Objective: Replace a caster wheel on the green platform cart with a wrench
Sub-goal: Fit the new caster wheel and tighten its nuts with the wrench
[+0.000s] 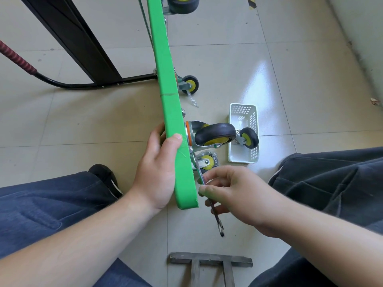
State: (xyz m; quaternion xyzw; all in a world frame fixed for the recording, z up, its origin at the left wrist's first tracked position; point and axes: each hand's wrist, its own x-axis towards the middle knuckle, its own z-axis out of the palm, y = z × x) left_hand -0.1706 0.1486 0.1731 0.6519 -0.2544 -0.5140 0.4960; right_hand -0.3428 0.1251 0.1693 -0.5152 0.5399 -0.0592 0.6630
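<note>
Head view: left hand (158, 165) grips green platform cart (169, 112) edge (tipped on its side); right hand (231, 192) pinches wrench (207, 190), shaft running up-left to bolt beside caster wheel (215, 134).

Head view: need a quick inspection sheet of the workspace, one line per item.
Surface: tiled floor, glossy, glare patch near the basket.
Job's things: green platform cart tipped on its edge; caster mounted near its lower end; wrench reaching up to the caster's mounting plate; loose caster on the floor below it.
Clutter: white basket holding a spare caster; scrap of clear plastic; grey metal frame at the bottom edge.
Grips: left hand holds the cart's edge; right hand pinches the wrench.
Cables: nothing seen.
Surroundings: black stand, red-wrapped handle, wall at right.
</note>
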